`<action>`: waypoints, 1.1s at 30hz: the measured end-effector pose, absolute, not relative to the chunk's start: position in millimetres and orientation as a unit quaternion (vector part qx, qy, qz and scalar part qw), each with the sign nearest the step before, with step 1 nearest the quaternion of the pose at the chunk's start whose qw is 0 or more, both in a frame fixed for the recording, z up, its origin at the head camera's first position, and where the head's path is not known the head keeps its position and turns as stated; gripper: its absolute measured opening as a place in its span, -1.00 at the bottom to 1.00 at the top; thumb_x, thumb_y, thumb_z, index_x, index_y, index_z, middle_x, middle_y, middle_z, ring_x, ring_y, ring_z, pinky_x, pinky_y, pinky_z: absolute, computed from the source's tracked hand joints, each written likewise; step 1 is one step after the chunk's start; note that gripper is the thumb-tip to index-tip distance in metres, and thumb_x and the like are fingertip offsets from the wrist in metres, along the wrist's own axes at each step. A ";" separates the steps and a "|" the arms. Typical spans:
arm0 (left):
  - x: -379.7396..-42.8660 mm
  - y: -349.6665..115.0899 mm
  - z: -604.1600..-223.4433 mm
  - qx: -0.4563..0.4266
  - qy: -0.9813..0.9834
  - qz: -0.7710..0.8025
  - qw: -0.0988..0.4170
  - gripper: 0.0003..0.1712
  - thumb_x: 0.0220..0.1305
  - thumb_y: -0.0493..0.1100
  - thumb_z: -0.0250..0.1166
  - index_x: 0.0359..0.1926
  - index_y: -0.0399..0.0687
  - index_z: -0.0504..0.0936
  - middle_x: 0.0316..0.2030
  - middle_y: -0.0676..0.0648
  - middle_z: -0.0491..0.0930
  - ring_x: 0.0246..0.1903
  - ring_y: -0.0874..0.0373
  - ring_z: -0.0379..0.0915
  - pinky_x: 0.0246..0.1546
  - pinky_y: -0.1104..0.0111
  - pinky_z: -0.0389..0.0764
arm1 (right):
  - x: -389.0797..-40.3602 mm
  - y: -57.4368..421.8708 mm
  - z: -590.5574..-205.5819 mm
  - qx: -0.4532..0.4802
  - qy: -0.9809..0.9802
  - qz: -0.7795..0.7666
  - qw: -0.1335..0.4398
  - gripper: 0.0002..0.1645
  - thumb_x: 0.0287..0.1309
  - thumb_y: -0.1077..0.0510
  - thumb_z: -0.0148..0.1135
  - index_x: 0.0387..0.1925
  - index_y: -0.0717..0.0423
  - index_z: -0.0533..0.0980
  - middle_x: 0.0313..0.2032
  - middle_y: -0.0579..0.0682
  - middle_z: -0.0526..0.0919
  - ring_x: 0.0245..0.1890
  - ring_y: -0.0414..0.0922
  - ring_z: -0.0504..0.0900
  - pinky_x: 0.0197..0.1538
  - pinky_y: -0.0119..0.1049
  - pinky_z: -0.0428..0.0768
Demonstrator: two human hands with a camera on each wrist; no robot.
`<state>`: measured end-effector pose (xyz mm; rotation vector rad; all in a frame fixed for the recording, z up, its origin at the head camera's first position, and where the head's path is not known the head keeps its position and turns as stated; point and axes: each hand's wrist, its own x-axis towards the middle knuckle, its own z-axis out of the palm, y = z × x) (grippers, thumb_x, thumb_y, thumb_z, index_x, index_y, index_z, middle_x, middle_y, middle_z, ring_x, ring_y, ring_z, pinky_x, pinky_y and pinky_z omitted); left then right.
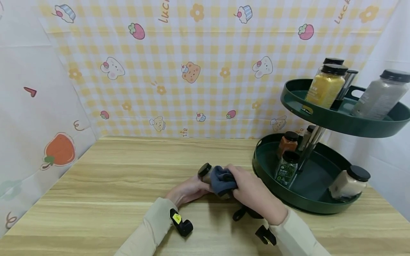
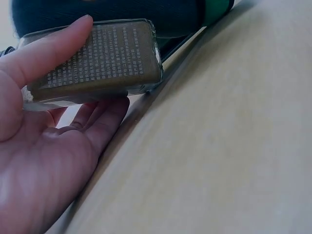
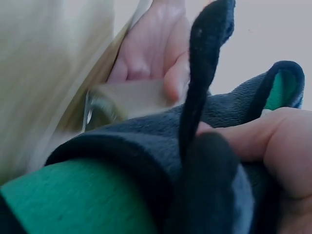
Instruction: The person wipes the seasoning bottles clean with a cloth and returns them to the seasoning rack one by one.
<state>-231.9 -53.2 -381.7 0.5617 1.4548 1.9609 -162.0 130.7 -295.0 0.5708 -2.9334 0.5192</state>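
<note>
My left hand (image 1: 189, 190) holds a clear spice jar (image 2: 117, 56) lying on its side, low over the table. Brown powder fills it, small white print covers the side that faces the left wrist view, and its black lid (image 1: 204, 169) points up and left. The thumb lies across the jar's upper side while the other fingers support it from below. My right hand (image 1: 253, 188) grips a dark grey-blue cloth (image 1: 221, 180) against the jar, hiding part of it. Green inner fabric (image 3: 83, 195) shows where the cloth folds over.
On the right stands a two-tier dark green rack (image 1: 307, 204). Its upper tray (image 1: 358, 124) bears several jars, including a yellow one (image 1: 325, 87) and a grey one (image 1: 379, 96). Below are a green-labelled jar (image 1: 286, 170), an orange-red one (image 1: 287, 144) and a tilted pale one (image 1: 344, 186).
</note>
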 end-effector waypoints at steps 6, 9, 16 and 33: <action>-231.7 -53.6 -379.2 0.209 0.552 0.739 0.324 -0.48 0.06 -0.53 0.17 0.07 -0.15 0.40 -0.10 -0.01 0.53 -0.15 0.17 0.48 -0.06 0.36 0.48 | -166.1 138.8 -297.6 0.153 -0.978 0.136 0.038 -0.49 -0.07 0.40 0.19 -0.02 0.04 0.40 -0.16 0.07 0.59 -0.46 -0.09 0.50 -0.41 -0.21 0.47; -231.8 -53.4 -379.7 0.208 0.554 0.739 0.322 -0.49 0.05 -0.53 0.18 0.05 -0.13 0.40 -0.10 0.00 0.51 -0.15 0.17 0.46 -0.06 0.36 0.48 | -166.6 138.7 -299.4 0.165 -0.976 0.132 0.045 -0.47 -0.09 0.39 0.22 -0.01 0.05 0.39 -0.17 0.09 0.60 -0.43 -0.08 0.53 -0.39 -0.19 0.49; -232.8 -52.8 -383.6 0.222 0.554 0.742 0.305 -0.52 -0.06 -0.56 0.09 -0.13 -0.03 0.43 -0.18 0.10 0.47 -0.19 0.23 0.34 -0.08 0.37 0.40 | -161.4 130.2 -297.7 0.224 -0.956 0.174 0.079 -0.33 -0.15 0.46 0.19 0.09 0.00 0.40 -0.08 0.03 0.60 -0.13 -0.08 0.60 -0.11 -0.18 0.54; -229.5 -53.3 -377.5 0.206 0.569 0.730 0.318 -0.42 0.08 -0.46 0.22 0.15 -0.18 0.31 0.00 -0.03 0.46 -0.06 0.19 0.42 0.02 0.37 0.44 | -164.1 145.4 -293.0 0.157 -0.979 0.132 0.010 -0.56 -0.07 0.40 0.23 -0.12 0.00 0.41 -0.25 -0.01 0.59 -0.45 -0.11 0.44 -0.42 -0.23 0.42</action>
